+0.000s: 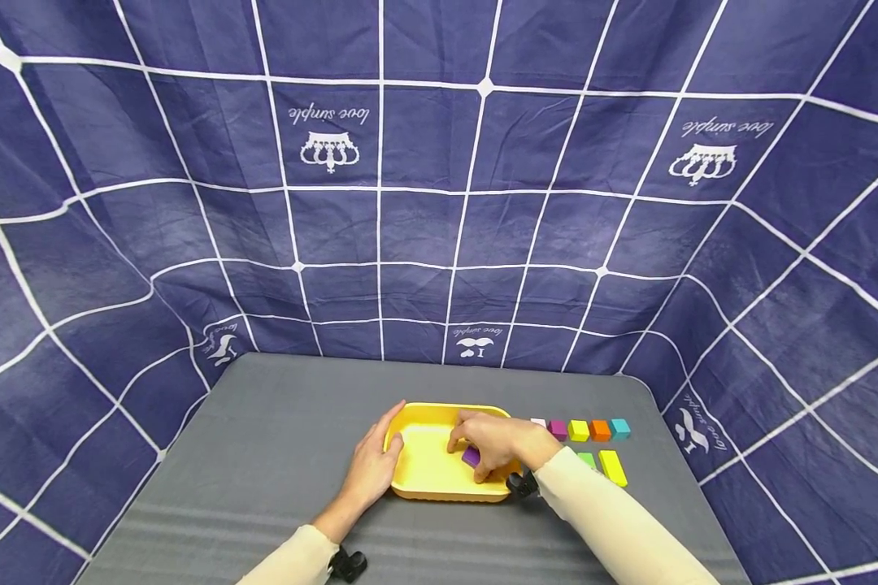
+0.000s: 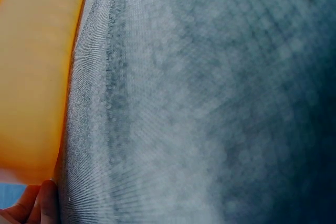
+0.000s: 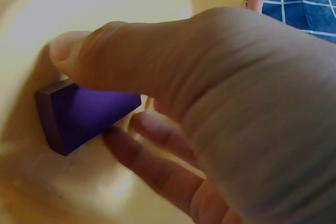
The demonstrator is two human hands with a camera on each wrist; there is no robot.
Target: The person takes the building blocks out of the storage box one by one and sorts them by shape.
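A yellow tray (image 1: 432, 463) lies on the grey table. My left hand (image 1: 373, 463) holds its left side, the thumb over the rim and the fingers along the outside; in the left wrist view, fingertips (image 2: 48, 203) show at the tray's corner. My right hand (image 1: 492, 443) reaches down inside the tray's right half. Between its thumb and fingers is a purple block (image 3: 86, 114), with the thumb (image 3: 105, 56) across the upper edge and fingertips at the lower edge. Part of the block is hidden by the thumb.
Right of the tray stands a row of small blocks: white (image 1: 538, 422), magenta (image 1: 558, 431), yellow (image 1: 579, 431), orange (image 1: 600, 431) and blue (image 1: 619, 430). Nearer lie a green block (image 1: 587, 460) and a longer yellow block (image 1: 613, 468). A blue gridded cloth (image 1: 424, 227) walls the table.
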